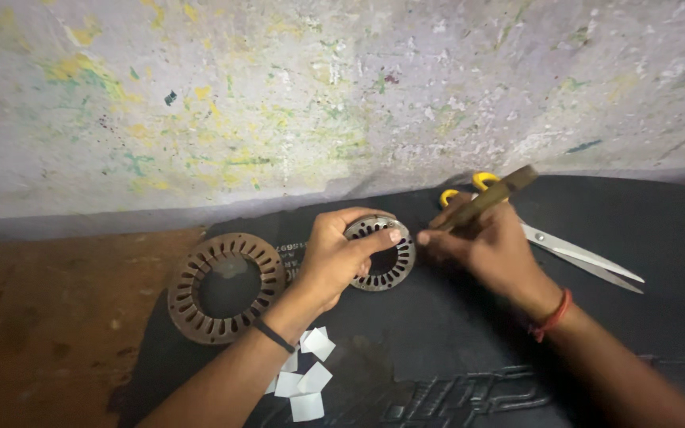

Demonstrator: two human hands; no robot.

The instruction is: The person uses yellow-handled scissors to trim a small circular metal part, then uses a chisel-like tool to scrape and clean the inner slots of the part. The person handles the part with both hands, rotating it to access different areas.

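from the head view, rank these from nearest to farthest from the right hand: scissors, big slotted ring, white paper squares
1. scissors: just beyond the right hand, toward the right on the black mat.
2. white paper squares: down-left, beside the left forearm.
3. big slotted ring: far left, past the left hand.

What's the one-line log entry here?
left hand holds small slotted ring | right hand holds wooden tool | scissors on mat

Small white rectangular paper slips (304, 379) lying loose and overlapping on the dark mat (438, 349), near its front left edge, white printed lettering on the mat's surface beside them, no packages, signs or screens
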